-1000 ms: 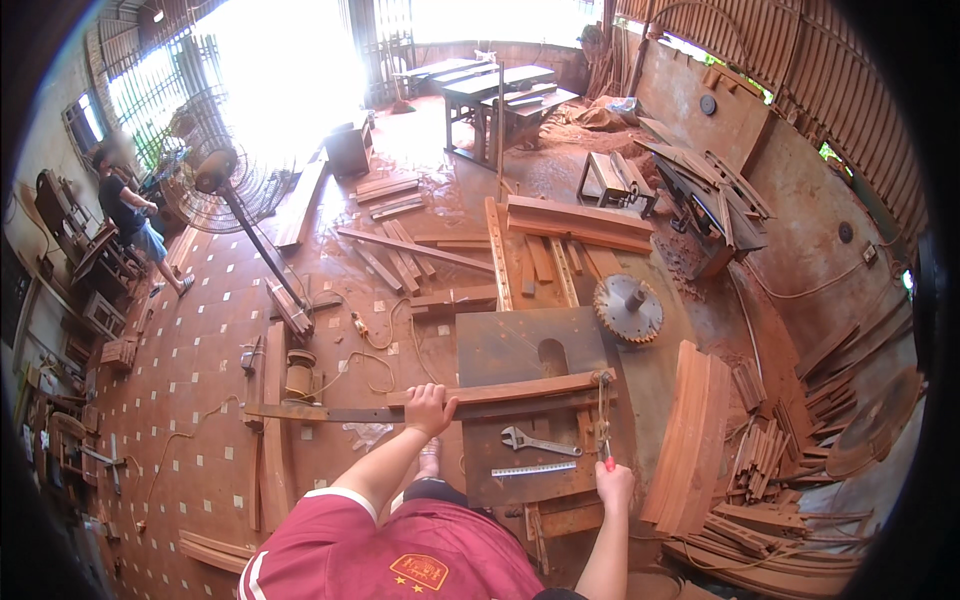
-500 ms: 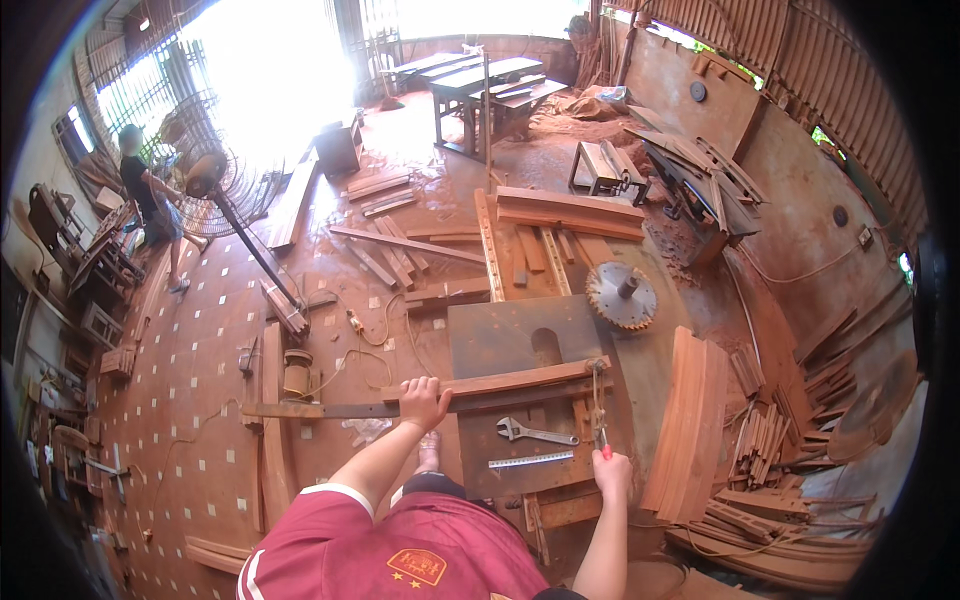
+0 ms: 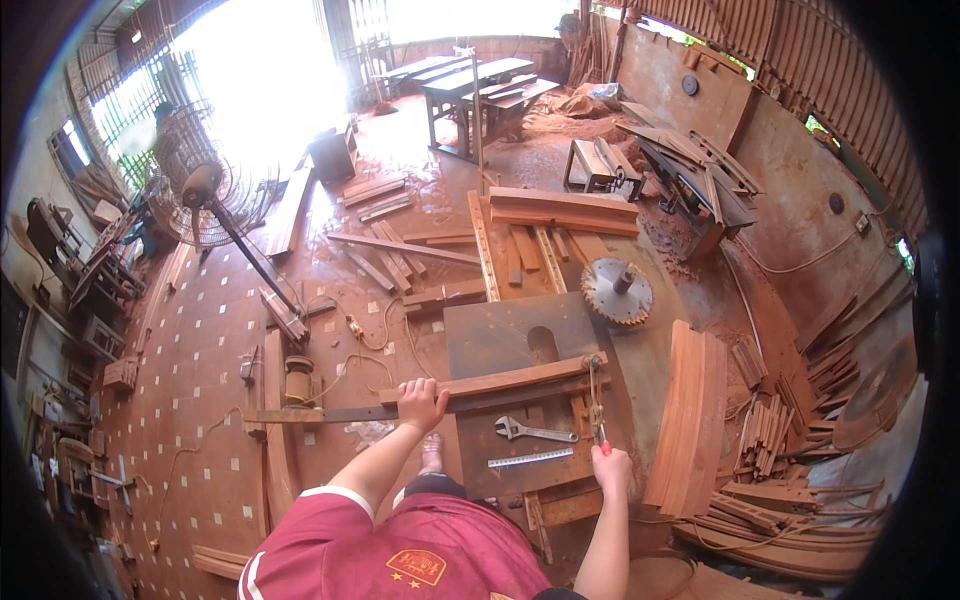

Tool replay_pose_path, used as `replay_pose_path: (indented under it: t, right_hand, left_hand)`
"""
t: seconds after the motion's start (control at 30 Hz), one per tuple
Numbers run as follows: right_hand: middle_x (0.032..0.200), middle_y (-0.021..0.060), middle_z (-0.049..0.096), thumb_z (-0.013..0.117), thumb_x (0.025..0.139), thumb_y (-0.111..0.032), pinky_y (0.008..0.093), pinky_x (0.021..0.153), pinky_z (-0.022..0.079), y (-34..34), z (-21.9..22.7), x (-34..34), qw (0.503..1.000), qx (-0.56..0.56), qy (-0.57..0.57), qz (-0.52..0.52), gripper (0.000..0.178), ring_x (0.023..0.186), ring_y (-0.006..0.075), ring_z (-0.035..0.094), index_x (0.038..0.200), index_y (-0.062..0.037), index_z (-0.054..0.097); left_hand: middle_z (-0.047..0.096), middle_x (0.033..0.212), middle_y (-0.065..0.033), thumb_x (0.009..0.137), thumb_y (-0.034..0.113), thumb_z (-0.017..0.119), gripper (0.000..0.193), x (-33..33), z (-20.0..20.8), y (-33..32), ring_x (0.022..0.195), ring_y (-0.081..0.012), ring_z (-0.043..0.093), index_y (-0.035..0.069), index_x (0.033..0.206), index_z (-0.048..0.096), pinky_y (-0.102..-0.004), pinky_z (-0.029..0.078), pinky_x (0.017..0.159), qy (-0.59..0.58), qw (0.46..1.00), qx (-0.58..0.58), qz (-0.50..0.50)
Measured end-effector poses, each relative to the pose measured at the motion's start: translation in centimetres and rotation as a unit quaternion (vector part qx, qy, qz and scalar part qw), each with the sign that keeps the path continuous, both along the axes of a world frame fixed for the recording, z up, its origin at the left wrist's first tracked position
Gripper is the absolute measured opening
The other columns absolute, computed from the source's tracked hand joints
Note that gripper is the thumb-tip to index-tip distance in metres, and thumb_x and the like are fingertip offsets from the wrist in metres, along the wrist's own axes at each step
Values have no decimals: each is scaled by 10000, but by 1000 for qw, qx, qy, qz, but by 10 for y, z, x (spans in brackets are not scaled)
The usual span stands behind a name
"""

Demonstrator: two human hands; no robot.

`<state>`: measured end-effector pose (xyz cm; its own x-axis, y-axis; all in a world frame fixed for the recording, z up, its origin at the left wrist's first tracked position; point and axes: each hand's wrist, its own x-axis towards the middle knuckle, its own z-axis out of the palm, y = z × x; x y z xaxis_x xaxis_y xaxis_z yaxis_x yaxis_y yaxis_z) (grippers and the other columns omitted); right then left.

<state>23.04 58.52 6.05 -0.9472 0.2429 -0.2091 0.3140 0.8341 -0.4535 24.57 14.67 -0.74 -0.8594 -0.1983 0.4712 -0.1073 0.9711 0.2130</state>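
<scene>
My left hand is wrapped over a long wooden strip and the dark bar beside it, both lying across the dark metal saw table. My right hand grips a red-handled tool at the table's right edge. The tool's narrow end points up to a metal clamp-like piece by the strip's right end; the exact contact is too small to make out. Between my hands lie an adjustable wrench and a short white ruler.
A round toothed saw blade lies beyond the table on the right. Thick planks lie to its right, with scrap wood beyond. A stand fan and loose cords are on the left. More boards lie ahead.
The view has shifted slightly. A person who stood behind the fan at the far left is no longer seen. Both my hands keep their places and grips.
</scene>
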Motion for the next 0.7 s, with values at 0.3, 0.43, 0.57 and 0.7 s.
replay_pose_path:
  t: [0.3,0.43,0.57,0.7]
  right_hand:
    - [844,319,707,627,881,-477,564,843,553,2,-1,-1,1000,6,-2,11,543,879,492,718,780,44,741]
    - [840,321,705,616,881,-472,567,839,552,1,-4,-1,1000,7,8,14,542,873,494,716,778,45,740]
    - [841,325,702,613,882,-474,567,838,551,1,-2,0,1000,0,3,9,547,876,498,714,777,49,738]
    - [845,328,701,611,885,-470,570,841,551,1,-2,-1,1000,1,-2,7,550,879,499,713,773,55,734]
  left_hand:
    - [635,912,-89,943,443,660,323,-1,-2,0,919,-311,620,123,943,625,-466,429,899,18,1000,-6,-1]
    - [636,928,-96,961,434,645,313,-1,2,1,941,-318,620,122,972,616,-471,430,912,1,1000,4,1]
    - [634,915,-90,951,440,653,321,-1,1,1,927,-313,620,120,953,625,-468,431,902,12,1000,-2,-1]
    - [622,912,-93,961,435,641,311,-1,1,0,934,-314,614,125,963,609,-470,426,905,4,1000,0,-3]
